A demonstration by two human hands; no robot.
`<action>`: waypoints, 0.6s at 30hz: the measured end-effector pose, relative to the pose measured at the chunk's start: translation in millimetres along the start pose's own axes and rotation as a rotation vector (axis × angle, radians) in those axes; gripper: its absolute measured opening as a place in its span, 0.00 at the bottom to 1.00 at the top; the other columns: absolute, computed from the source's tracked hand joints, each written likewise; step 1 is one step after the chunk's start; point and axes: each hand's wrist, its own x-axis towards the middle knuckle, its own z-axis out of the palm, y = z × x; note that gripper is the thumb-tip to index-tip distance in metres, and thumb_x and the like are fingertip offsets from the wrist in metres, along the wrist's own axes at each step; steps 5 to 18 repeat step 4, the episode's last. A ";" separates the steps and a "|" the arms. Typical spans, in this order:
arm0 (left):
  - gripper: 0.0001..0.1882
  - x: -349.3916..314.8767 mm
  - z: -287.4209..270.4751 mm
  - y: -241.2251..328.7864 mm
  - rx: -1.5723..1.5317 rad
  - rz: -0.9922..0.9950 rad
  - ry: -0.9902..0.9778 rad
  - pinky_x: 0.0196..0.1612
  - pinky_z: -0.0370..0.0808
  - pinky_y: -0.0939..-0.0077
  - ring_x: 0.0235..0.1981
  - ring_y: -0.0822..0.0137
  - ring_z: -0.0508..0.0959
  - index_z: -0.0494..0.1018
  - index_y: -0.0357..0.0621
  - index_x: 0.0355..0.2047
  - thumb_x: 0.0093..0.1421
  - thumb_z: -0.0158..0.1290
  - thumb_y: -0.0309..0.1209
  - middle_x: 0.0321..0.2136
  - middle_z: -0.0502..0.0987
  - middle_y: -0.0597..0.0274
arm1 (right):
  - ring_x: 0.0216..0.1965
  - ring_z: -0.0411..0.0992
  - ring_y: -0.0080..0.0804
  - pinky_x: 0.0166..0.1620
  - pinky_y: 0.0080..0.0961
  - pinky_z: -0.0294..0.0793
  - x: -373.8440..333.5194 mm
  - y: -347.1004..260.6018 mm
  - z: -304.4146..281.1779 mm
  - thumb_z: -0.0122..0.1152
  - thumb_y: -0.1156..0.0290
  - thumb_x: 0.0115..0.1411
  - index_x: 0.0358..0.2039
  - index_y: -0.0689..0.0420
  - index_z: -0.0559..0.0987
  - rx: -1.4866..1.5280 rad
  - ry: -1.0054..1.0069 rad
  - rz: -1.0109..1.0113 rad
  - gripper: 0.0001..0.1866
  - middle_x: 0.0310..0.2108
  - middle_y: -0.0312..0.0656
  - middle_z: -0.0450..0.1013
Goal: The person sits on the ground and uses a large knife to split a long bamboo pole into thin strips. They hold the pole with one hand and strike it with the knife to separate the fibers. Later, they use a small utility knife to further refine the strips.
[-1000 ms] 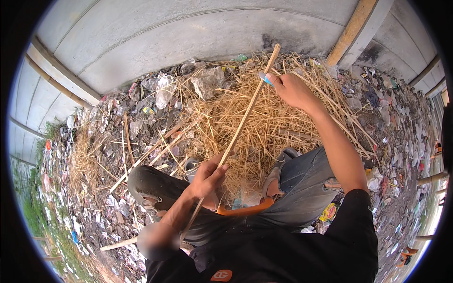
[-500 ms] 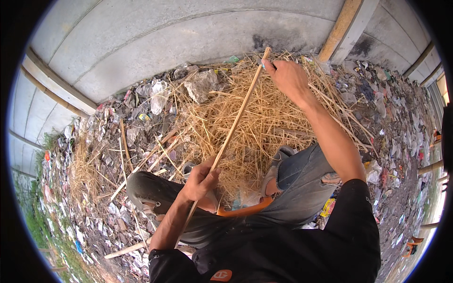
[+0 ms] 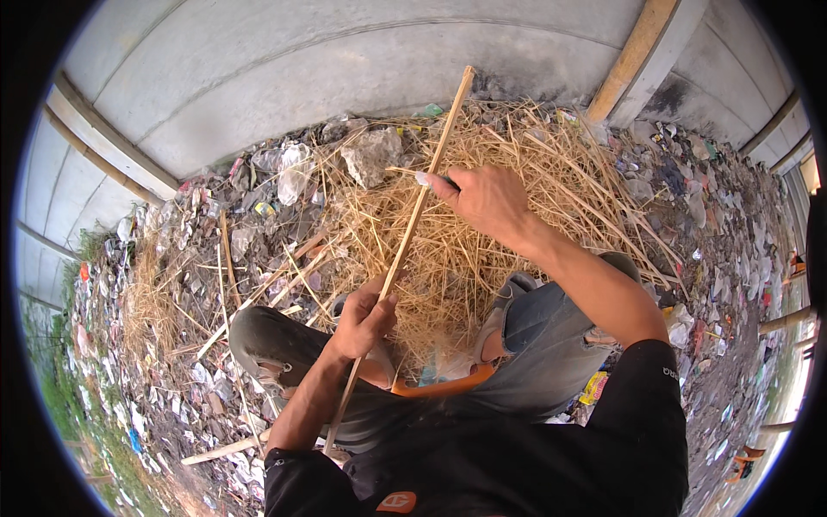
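A long pale bamboo strip (image 3: 412, 220) slants across my lap, its far end raised toward the wall and its near end beside my left thigh. My left hand (image 3: 365, 322) is closed round its lower half. My right hand (image 3: 489, 200) is closed on a knife (image 3: 450, 182), of which only a small dark part shows beside the strip's upper half. Something white covers the right thumb's tip, close against the strip. A thin shaving (image 3: 401, 170) sticks out to the left there. Under both hands lies a heap of straw-coloured shavings (image 3: 465, 250).
A grey concrete wall (image 3: 362, 77) with a bamboo post (image 3: 633, 56) rises behind the heap. A pale rock (image 3: 370, 157) sits at the heap's far left. Litter covers the ground around, with loose strips (image 3: 228, 449) at left. An orange seat edge (image 3: 444, 384) shows between my legs.
My right hand has moved down along the strip, toward me and to the left, from near its far end. The left hand keeps its hold, and the strip's far end has shifted slightly left.
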 end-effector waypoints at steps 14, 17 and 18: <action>0.24 -3.0 -4.9 -5.3 0.026 -0.020 0.030 0.16 0.54 0.84 0.12 0.83 0.59 0.60 0.37 0.64 0.70 0.45 0.31 0.15 0.59 0.78 | 0.05 0.54 0.24 0.11 0.25 0.55 12.2 9.6 9.3 0.46 0.42 0.69 0.17 0.56 0.75 0.024 0.038 0.046 0.34 0.04 0.31 0.58; 0.24 -3.0 -4.9 -5.3 0.026 -0.020 0.030 0.16 0.54 0.84 0.12 0.83 0.59 0.60 0.37 0.64 0.70 0.45 0.31 0.15 0.59 0.78 | 0.05 0.54 0.24 0.11 0.25 0.55 12.2 9.6 9.3 0.46 0.42 0.69 0.17 0.56 0.75 0.024 0.038 0.046 0.34 0.04 0.31 0.58; 0.24 -3.0 -4.9 -5.3 0.026 -0.020 0.030 0.16 0.54 0.84 0.12 0.83 0.59 0.60 0.37 0.64 0.70 0.45 0.31 0.15 0.59 0.78 | 0.05 0.54 0.24 0.11 0.25 0.55 12.2 9.6 9.3 0.46 0.42 0.69 0.17 0.56 0.75 0.024 0.038 0.046 0.34 0.04 0.31 0.58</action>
